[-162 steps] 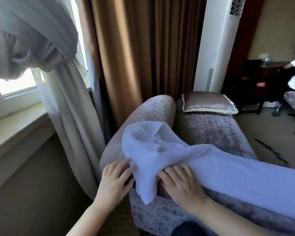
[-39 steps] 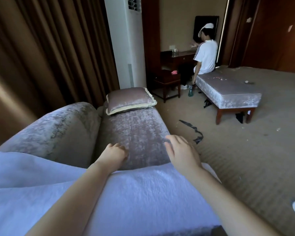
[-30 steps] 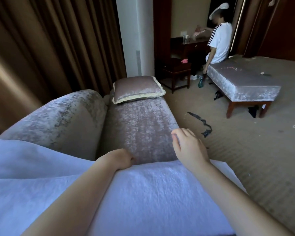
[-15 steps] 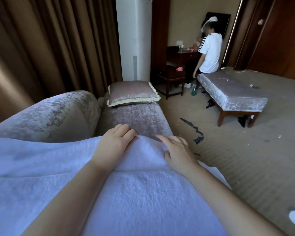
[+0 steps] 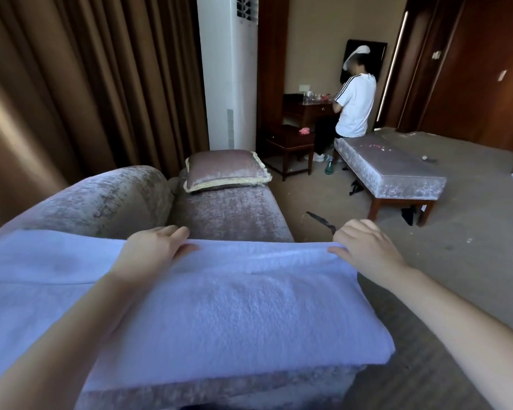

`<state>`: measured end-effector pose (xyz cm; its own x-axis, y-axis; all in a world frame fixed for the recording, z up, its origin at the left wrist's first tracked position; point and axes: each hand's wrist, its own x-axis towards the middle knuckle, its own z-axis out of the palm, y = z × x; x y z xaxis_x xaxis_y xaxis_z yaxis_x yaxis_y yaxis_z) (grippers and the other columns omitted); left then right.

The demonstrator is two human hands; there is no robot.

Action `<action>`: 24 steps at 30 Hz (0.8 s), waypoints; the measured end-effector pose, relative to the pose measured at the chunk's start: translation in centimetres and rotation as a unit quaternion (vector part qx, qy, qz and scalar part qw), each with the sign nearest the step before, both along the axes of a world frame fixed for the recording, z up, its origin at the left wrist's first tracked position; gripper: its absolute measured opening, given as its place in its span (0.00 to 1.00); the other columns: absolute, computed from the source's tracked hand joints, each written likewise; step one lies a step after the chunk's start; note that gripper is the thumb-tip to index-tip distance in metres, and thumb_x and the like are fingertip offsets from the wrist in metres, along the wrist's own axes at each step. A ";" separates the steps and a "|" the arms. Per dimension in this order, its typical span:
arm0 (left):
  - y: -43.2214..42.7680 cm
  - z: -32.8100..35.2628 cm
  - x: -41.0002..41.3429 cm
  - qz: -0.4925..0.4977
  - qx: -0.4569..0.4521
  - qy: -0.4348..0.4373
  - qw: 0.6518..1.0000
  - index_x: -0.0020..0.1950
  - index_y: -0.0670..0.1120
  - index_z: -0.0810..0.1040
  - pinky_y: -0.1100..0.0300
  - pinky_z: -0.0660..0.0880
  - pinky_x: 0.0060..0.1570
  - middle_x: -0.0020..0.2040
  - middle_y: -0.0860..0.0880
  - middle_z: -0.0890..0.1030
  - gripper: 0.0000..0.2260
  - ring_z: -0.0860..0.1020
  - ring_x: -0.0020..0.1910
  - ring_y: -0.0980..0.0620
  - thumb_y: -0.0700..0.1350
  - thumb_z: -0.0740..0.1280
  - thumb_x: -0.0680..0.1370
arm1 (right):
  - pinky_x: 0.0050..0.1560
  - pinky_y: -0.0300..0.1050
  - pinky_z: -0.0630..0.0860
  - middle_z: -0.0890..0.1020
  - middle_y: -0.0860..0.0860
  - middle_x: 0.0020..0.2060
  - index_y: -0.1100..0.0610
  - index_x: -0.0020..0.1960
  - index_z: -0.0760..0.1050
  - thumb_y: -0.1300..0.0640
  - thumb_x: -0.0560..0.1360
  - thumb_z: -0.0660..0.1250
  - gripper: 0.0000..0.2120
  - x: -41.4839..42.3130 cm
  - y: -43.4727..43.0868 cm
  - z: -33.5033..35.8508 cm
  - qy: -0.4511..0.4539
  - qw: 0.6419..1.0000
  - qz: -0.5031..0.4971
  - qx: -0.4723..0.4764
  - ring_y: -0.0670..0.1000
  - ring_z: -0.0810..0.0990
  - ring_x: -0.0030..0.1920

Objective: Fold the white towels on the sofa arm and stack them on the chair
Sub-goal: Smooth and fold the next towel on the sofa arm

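Note:
A white towel (image 5: 234, 303) lies spread across the near end of the grey velvet sofa (image 5: 231, 214), doubled over with its folded edge on the far side. My left hand (image 5: 157, 247) is at the middle of that far edge, thumb on top and fingers over the edge. At the far right corner, my right hand (image 5: 365, 244) pinches the towel, fingers curled over the fold and thumb on the cloth. The towel's left part runs out of view under my left forearm.
A rounded sofa arm (image 5: 101, 199) rises at left, with a fringed cushion (image 5: 225, 170) at the sofa's far end. Beyond stand a white air conditioner (image 5: 228, 69), a dark side table (image 5: 290, 143) and a velvet bench (image 5: 397, 170) where a person (image 5: 354, 108) sits. A black strap (image 5: 320, 218) lies on the carpet.
My hands have drawn the towel's far part over itself, then slid apart along the folded edge, the right one out to the corner.

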<state>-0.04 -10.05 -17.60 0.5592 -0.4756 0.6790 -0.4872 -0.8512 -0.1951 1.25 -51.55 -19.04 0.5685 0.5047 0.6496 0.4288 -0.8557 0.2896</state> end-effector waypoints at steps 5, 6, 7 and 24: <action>0.0 2.9 -4.8 0.010 -0.018 -0.036 0.999 0.38 0.43 0.72 0.59 0.66 0.23 0.32 0.48 0.73 0.28 0.76 0.30 0.45 0.62 0.46 0.82 | 0.39 0.46 0.66 0.75 0.51 0.32 0.58 0.40 0.77 0.51 0.77 0.58 0.14 -3.3 -1.6 0.7 -0.031 0.997 -0.002 0.064 0.56 0.76 0.33; 0.0 3.3 -6.1 0.002 -0.010 -0.044 0.999 0.38 0.43 0.71 0.59 0.65 0.23 0.32 0.48 0.73 0.26 0.76 0.30 0.45 0.60 0.48 0.83 | 0.38 0.47 0.68 0.75 0.52 0.33 0.58 0.41 0.77 0.52 0.77 0.59 0.13 -4.3 -1.8 0.6 -0.040 0.996 0.002 0.074 0.56 0.75 0.32; 0.2 3.4 -7.4 -0.006 0.001 -0.050 0.999 0.39 0.43 0.70 0.59 0.65 0.23 0.32 0.48 0.73 0.23 0.75 0.29 0.45 0.58 0.50 0.83 | 0.36 0.48 0.70 0.76 0.52 0.35 0.59 0.43 0.77 0.55 0.77 0.60 0.10 -5.6 -1.9 0.5 -0.046 0.995 0.008 0.084 0.57 0.75 0.32; -1.0 -2.6 -14.7 0.037 0.060 0.004 0.998 0.43 0.46 0.68 0.53 0.62 0.33 0.37 0.46 0.72 0.09 0.70 0.36 0.44 0.51 0.61 0.72 | 0.34 0.43 0.62 0.69 0.49 0.33 0.57 0.37 0.68 0.60 0.67 0.73 0.13 -13.0 -1.3 -4.2 0.010 0.939 -0.143 0.311 0.53 0.68 0.34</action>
